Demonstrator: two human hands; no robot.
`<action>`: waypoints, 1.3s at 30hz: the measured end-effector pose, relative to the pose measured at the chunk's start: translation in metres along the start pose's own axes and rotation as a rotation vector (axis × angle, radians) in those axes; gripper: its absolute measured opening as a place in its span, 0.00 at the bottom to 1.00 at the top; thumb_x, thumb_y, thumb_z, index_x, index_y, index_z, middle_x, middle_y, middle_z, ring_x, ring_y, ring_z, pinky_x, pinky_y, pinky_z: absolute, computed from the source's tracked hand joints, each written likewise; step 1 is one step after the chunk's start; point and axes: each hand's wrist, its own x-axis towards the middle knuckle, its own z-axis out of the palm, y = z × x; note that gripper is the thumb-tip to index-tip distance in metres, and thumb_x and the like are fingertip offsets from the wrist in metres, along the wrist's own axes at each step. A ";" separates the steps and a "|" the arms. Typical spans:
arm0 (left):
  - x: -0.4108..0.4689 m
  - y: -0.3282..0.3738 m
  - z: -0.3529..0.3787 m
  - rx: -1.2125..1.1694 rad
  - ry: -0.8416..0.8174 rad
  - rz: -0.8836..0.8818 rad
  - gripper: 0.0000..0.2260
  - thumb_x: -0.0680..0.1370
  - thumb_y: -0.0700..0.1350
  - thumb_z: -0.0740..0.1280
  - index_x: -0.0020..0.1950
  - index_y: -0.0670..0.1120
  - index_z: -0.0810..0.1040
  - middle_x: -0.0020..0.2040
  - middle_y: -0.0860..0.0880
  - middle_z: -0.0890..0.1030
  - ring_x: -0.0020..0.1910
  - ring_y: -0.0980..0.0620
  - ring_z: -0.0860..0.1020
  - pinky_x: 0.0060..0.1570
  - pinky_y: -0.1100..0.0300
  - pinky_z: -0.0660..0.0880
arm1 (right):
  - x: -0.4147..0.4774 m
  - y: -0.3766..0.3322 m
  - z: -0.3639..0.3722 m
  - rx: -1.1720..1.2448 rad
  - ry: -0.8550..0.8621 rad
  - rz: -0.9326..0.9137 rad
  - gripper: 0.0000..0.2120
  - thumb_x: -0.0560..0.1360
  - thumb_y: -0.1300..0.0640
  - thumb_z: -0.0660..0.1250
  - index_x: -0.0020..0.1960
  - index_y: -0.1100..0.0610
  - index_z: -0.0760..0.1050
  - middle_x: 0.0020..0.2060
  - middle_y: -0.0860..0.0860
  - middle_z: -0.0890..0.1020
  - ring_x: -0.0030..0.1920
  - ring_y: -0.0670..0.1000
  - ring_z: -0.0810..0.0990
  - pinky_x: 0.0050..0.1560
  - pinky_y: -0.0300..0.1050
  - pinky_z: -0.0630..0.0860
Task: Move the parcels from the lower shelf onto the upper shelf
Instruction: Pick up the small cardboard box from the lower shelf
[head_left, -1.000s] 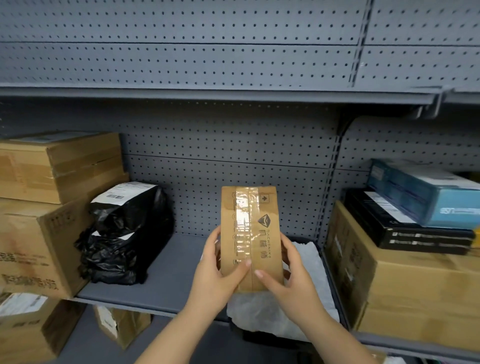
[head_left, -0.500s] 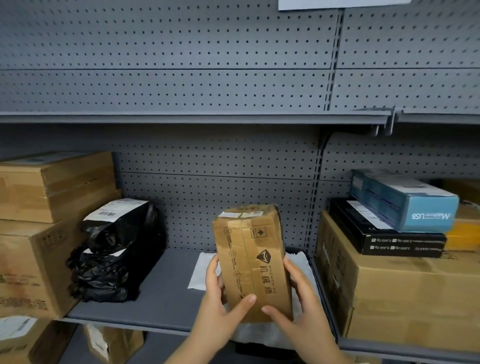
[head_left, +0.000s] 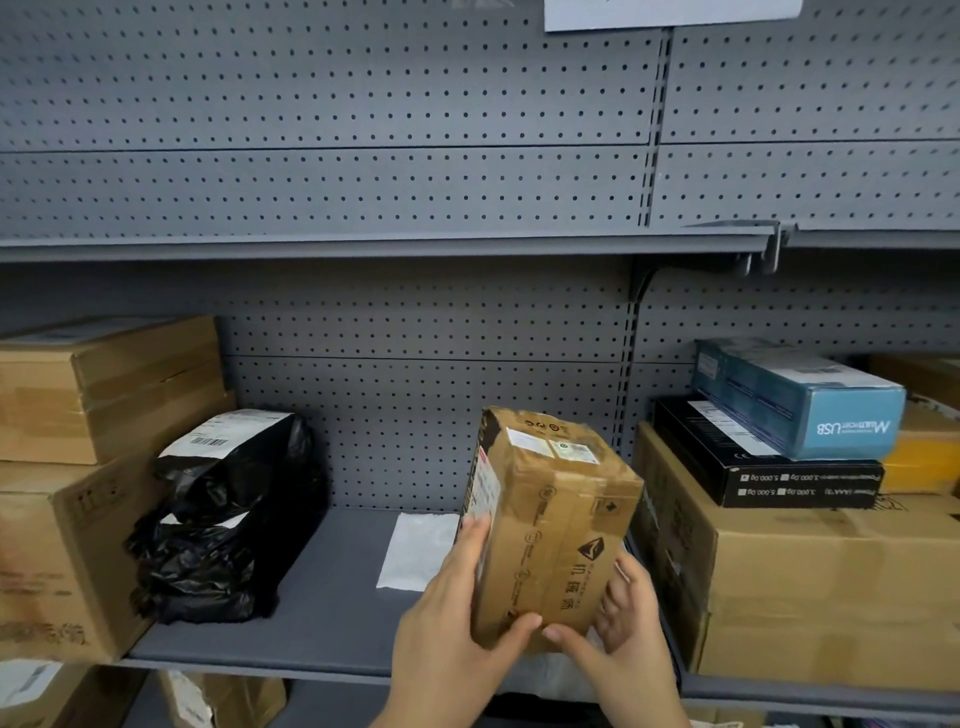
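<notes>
I hold a small taped cardboard parcel (head_left: 550, 525) upright and tilted, above the front of the lower shelf (head_left: 322, 618). My left hand (head_left: 452, 623) grips its left side and bottom edge; my right hand (head_left: 623, 623) supports its lower right side. A white label sits on the parcel's top face. The grey upper shelf (head_left: 363, 244) runs across the view above it and nothing shows on it. A black plastic-wrapped parcel (head_left: 223, 514) with a barcode label lies on the lower shelf to the left. A white flat packet (head_left: 415, 551) lies behind my hands.
Stacked cardboard boxes (head_left: 78, 467) fill the left end of the lower shelf. At the right, a large cardboard box (head_left: 810, 587) carries a black box (head_left: 753, 467) and a blue USB box (head_left: 810, 400). More boxes sit on the shelf below. A pegboard back panel (head_left: 363, 104) lines the wall.
The parcel has tilted so its top face shows and has shifted right with both hands. The view has risen, showing more of the upper shelf and pegboard.
</notes>
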 end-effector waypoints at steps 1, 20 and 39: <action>0.002 0.002 0.000 0.001 -0.004 0.009 0.48 0.66 0.66 0.72 0.64 0.81 0.33 0.74 0.68 0.64 0.69 0.65 0.68 0.56 0.77 0.66 | 0.000 -0.002 -0.003 -0.023 0.002 -0.003 0.51 0.45 0.42 0.85 0.64 0.37 0.64 0.60 0.37 0.79 0.63 0.40 0.76 0.56 0.37 0.77; 0.101 0.004 0.020 -0.297 -0.290 -0.353 0.22 0.61 0.64 0.76 0.53 0.60 0.81 0.44 0.62 0.85 0.43 0.59 0.84 0.51 0.51 0.81 | 0.066 -0.039 -0.022 -0.258 0.051 0.237 0.27 0.69 0.50 0.76 0.65 0.48 0.71 0.51 0.46 0.83 0.51 0.47 0.83 0.54 0.48 0.80; 0.096 -0.032 0.051 -0.306 -0.318 -0.528 0.12 0.66 0.59 0.77 0.46 0.60 0.79 0.46 0.60 0.84 0.47 0.57 0.83 0.55 0.53 0.79 | 0.072 0.001 -0.011 -0.292 0.069 0.412 0.20 0.72 0.51 0.74 0.62 0.47 0.74 0.47 0.49 0.83 0.47 0.48 0.83 0.45 0.40 0.80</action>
